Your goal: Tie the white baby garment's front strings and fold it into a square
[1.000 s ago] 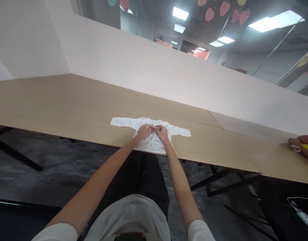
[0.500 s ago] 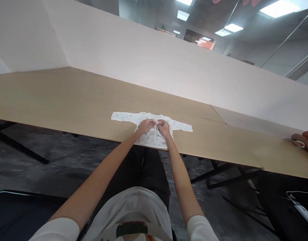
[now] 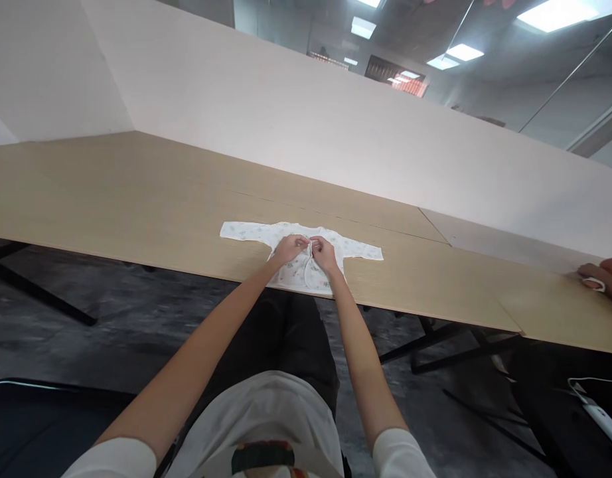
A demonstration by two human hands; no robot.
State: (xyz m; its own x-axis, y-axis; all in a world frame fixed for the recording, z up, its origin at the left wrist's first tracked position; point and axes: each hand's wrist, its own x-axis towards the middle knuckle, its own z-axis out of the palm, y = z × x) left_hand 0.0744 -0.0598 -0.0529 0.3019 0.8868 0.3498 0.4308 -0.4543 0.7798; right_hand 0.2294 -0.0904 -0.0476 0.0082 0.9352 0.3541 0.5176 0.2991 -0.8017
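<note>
Right hand [image 3: 324,253] edged nearer left hand [image 3: 289,249], both pinching the shirt [image 3: 297,275].

light: ceiling panels [image 3: 557,14], glaring white | floor [image 3: 137,305]: dim | edges: wide-angle stretch | fine detail: soft

In front of me, the long tan table [image 3: 137,206] bears a small white patterned shirt [image 3: 297,273], sleeves spread wide and hem by the near edge.

Lit by ceiling panels [image 3: 557,14] seen through glass [image 3: 515,86] | backed by plain white wall [image 3: 266,113] | furnished with long wood-toned table [image 3: 137,199] on black legs [image 3: 47,297] | standing over mottled dark grey floor [image 3: 151,325]
</note>
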